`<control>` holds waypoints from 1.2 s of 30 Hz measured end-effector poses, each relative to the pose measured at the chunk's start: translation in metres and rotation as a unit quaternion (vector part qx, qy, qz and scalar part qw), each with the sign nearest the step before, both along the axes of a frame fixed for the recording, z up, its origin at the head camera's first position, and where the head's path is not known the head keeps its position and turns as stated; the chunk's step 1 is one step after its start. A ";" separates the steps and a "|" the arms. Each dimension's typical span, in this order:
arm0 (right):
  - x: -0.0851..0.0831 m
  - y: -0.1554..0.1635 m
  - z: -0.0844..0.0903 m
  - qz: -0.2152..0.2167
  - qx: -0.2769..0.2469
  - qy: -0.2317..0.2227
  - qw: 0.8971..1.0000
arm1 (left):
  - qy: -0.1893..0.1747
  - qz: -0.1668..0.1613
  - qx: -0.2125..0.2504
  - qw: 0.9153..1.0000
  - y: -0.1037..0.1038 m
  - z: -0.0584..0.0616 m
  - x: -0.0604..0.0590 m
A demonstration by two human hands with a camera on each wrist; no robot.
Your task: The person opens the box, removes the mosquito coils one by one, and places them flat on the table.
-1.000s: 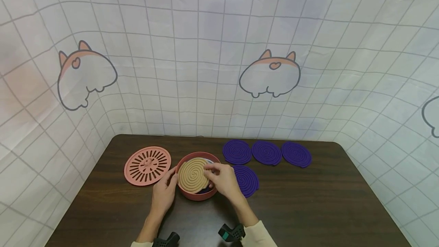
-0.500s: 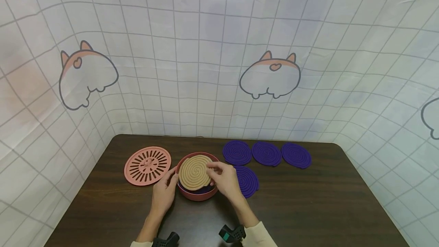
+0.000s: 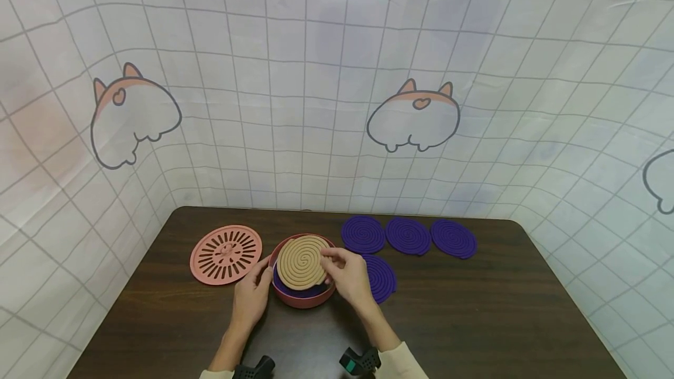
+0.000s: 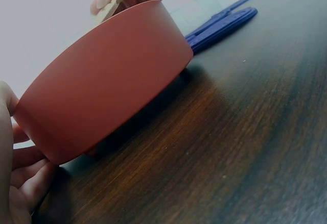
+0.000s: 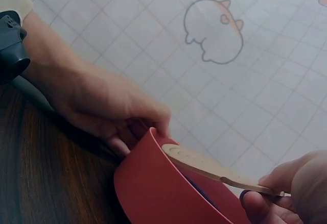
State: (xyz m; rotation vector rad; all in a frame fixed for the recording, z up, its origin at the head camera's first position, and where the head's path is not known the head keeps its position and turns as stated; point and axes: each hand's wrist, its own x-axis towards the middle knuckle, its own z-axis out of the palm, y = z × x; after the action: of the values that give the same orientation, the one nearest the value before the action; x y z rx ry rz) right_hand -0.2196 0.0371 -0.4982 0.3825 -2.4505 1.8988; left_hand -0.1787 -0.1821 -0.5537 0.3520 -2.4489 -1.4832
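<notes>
At lower centre, our left hand grips the red bowl, best kept steady; our right hand pinches the tan coil by its edge, tilted over the bowl, where we'd favour a light, sure hold.

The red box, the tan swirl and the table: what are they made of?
The red box looks like painted metal or plastic: smooth, matte, one even colour. The tan swirl could be pressed powder or plastic; its dull, pale ridges don't settle which. The table looks like wood or wood-print, softly shiny: brown grain streaks and a pale gleam show.
</notes>
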 end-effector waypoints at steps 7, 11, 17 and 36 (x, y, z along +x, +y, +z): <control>0.004 0.004 0.003 -0.012 -0.013 0.002 1.000 | 0.003 -0.001 0.000 1.000 0.000 0.000 0.000; 0.007 0.006 0.007 -0.020 -0.012 0.007 1.000 | 0.002 -0.002 0.001 1.000 0.000 -0.001 0.000; 0.013 0.009 0.022 -0.036 -0.008 0.012 0.999 | -0.001 -0.004 -0.002 1.000 0.000 -0.001 0.000; 0.027 0.035 0.052 -0.076 -0.023 0.033 0.996 | -0.002 -0.010 -0.001 1.000 0.001 0.000 0.001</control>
State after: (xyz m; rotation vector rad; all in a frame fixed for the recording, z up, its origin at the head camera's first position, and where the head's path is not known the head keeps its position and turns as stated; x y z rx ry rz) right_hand -0.1927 0.0721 -0.4466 0.2443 -2.3175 1.8473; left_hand -0.1775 -0.1812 -0.5535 0.3305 -2.4641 -1.4906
